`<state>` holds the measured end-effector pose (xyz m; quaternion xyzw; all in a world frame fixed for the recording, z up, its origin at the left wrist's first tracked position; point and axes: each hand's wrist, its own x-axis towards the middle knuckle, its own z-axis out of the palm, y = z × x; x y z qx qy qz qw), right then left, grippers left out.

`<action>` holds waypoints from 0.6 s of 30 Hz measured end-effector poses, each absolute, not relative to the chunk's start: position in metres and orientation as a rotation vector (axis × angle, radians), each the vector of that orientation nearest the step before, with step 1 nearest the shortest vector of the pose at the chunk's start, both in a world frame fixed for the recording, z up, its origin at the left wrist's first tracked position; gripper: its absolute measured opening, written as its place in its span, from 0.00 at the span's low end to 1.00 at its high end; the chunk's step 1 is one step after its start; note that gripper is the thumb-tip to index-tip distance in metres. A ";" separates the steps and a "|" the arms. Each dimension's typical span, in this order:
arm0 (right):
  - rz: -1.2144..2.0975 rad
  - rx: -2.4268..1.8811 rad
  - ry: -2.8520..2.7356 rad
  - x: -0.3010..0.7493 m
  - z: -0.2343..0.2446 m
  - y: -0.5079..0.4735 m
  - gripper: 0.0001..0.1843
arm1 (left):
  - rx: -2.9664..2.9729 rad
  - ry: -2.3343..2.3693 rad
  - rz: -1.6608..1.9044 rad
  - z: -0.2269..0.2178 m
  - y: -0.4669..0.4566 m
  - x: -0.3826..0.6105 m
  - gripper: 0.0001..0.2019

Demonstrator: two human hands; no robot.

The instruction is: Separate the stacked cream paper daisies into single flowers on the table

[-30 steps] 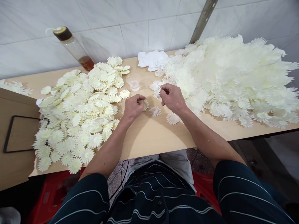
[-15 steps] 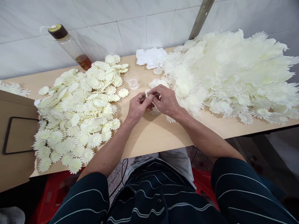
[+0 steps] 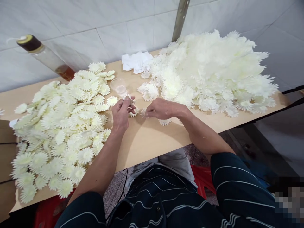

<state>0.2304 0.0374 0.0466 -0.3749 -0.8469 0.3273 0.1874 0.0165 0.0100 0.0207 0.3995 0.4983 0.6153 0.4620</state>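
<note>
Apart came the left hand (image 3: 120, 114) and right hand (image 3: 164, 108), together mid-frame half a second before! At centre, the left pinched a white flower (image 3: 129, 99) between thumb and fingers; the right had its fingertips bunched against a second flower (image 3: 142, 112), gripped or not, I couldn't tell. One flower heap (image 3: 59, 126) filled the left; beyond sat a cup (image 3: 117, 84), another heap (image 3: 209, 72) upper right, a bottle (image 3: 48, 58) upper left.

We record a dark navy shirt (image 3: 142, 198) crossed by thin white stripes, some single, some paired. We find its sleeves (image 3: 239, 190) short and likewise striped, a small round button (image 3: 158, 209) at the front, and pale grey trousers (image 3: 177, 160).
</note>
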 end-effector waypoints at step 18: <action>1.314 -1.185 -1.843 0.207 0.053 0.035 0.32 | 1.130 1.390 1.595 0.020 0.007 0.023 0.12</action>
